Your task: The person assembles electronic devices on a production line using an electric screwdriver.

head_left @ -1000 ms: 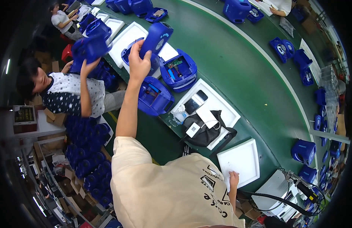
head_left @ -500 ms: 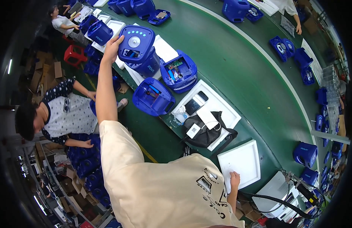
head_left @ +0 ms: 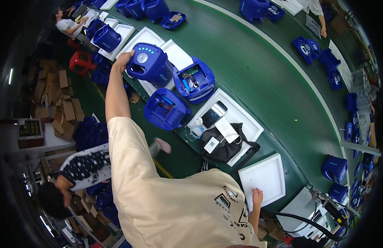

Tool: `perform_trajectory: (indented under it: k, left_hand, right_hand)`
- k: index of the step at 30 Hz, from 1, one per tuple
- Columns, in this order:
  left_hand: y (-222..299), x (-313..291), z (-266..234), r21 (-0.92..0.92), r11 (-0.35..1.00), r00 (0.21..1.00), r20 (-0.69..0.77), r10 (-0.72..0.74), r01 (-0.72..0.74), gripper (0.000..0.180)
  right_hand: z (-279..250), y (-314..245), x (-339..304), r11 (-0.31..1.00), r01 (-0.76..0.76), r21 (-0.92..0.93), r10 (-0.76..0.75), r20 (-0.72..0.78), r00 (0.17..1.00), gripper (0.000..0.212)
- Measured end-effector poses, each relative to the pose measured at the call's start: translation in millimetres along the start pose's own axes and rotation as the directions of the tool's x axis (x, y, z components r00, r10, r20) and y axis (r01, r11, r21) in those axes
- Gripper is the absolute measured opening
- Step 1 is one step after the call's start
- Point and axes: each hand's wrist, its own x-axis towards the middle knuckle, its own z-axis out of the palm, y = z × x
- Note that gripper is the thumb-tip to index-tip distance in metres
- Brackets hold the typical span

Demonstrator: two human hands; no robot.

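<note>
My left hand (head_left: 124, 60) is closed on the near-left edge of a blue speaker top panel (head_left: 149, 58), which has a row of lit blue dots and a round knob. The panel sits on the tall blue speaker housing (head_left: 161, 73), and I see no gap between them. Beside it stand an open blue housing (head_left: 206, 88) with a circuit board and wires, and a hollow blue shell (head_left: 157, 114). Low in the view, my right hand (head_left: 257, 196) rests over the near rim of a white foam tray (head_left: 266, 175), fingers slightly bent and apart, holding nothing.
Along the green bench (head_left: 278, 103) lie another foam tray (head_left: 251, 124), a phone (head_left: 212, 115) and a black bag (head_left: 220, 146). A co-worker (head_left: 82, 173) bends down at the left, near cardboard boxes (head_left: 63, 111) and a red stool (head_left: 81, 61). A cabled tool (head_left: 334, 211) stands lower right.
My left hand has lowered the top panel from a tilted position above the housing onto it. The co-worker at the left has bent down. My right hand stays by the foam tray.
</note>
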Motion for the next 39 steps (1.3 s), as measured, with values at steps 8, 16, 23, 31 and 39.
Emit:
perform_trajectory:
  k: [8,16,23,31,39]
  left_hand:
    - [-25.4,-3.1,21.4,0.301,0.944,0.913,-0.333,0.235,-0.133,0.042]
    - [-22.4,0.2,24.5,0.575,0.808,0.803,-0.418,0.425,-0.128,0.043]
    - [-11.4,-32.5,55.6,0.675,0.73,0.626,-0.524,0.577,-0.109,0.053]
    - [17.9,-257.9,249.1,0.382,0.211,0.146,-0.191,0.971,-0.9,0.014]
    - [-204.0,-444.9,423.8,-0.482,0.391,-0.22,0.805,0.551,-0.784,0.02]
  right_hand:
    - [1.5,3.9,1.5,1.0,0.02,-0.005,-0.02,-0.014,1.0,0.058]
    - [-0.5,-6.5,-5.1,1.0,-0.002,-0.024,0.001,-0.017,1.0,0.058]
    - [-7.0,-16.1,-12.4,0.992,0.07,-0.1,-0.073,-0.02,0.997,0.06]
    - [-2.3,-27.9,-22.0,0.998,-0.012,-0.064,0.006,-0.095,0.995,0.057]
    - [9.6,-35.5,-2.0,0.98,0.077,-0.184,-0.111,-0.181,0.977,0.045]
